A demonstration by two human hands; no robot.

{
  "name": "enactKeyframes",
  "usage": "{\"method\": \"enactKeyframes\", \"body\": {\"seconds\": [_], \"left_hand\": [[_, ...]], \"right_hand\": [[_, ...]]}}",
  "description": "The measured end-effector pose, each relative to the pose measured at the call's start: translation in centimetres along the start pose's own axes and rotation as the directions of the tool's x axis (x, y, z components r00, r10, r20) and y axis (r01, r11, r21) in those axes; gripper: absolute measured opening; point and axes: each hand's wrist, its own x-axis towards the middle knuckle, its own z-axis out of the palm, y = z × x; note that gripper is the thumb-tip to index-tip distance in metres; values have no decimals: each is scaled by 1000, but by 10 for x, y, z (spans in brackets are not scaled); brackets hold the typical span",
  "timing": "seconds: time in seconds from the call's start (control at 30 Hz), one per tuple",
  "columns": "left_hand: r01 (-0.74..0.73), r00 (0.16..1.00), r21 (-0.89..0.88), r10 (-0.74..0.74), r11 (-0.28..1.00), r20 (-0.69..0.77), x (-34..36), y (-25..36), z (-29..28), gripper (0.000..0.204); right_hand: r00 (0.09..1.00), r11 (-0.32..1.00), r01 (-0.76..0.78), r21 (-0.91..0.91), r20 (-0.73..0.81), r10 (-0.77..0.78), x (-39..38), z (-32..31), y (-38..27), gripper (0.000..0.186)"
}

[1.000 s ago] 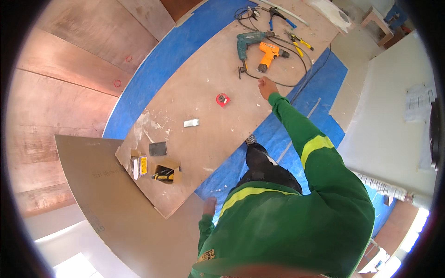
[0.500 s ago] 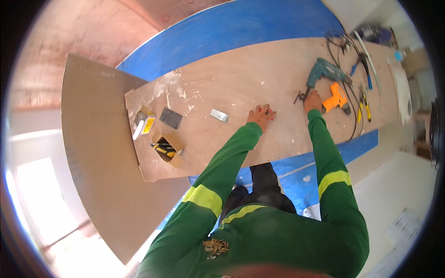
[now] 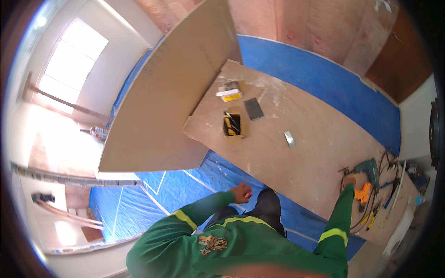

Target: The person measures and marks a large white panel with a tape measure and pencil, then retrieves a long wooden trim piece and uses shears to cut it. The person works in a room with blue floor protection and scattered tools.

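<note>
My left hand (image 3: 240, 192) is off the table, close in front of my body. Its fingers are curled round a small red thing (image 3: 248, 195), mostly hidden, whose kind I cannot make out. At the table's right part, my right hand (image 3: 347, 181) rests beside the front end of a teal corded power drill (image 3: 367, 170). An orange cordless driver (image 3: 363, 193) lies just to its right. Whether the right fingers grip anything does not show. A small silver metal plate (image 3: 289, 139) lies mid-table, between the two hands' sides.
On the table (image 3: 315, 171) stand an open cardboard box (image 3: 232, 125) with yellow-black tools and a white-yellow container (image 3: 229, 92). A dark flat sheet (image 3: 253, 109) lies beside them. Yellow-handled pliers (image 3: 371, 218) lie right. A large brown board (image 3: 167, 97) leans at the table's left end.
My view has swung to the left. The left hand has lifted off the tabletop and come back toward my body with the red thing. My right hand stays by the drill.
</note>
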Motion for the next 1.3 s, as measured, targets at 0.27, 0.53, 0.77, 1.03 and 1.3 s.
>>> {"method": "enactKeyframes", "body": {"seconds": [0.27, 0.53, 0.77, 1.03, 1.3], "left_hand": [[244, 419, -969, -905, 35, 73, -234, -215, 127, 36], [23, 448, -942, -839, -334, 309, -419, -288, 224, 57], [-625, 383, -630, -885, -460, 266, -466, -296, 253, 65], [-674, 289, -666, -944, -320, 161, -465, -314, 277, 51], [75, -36, -958, -959, 277, -280, -531, -327, 257, 37]], "right_hand": [[925, 708, 377, 597, -214, -312, -204, 153, -6, 9], [700, 831, 379, 408, 460, -546, -442, 333, -49, 3], [423, 640, 765, 77, 688, -589, -531, 442, -107, 15], [469, 761, 632, -149, 855, -222, -549, 600, -193, 23], [280, 631, 731, -259, 958, 69, -630, 743, -246, 21]]}}
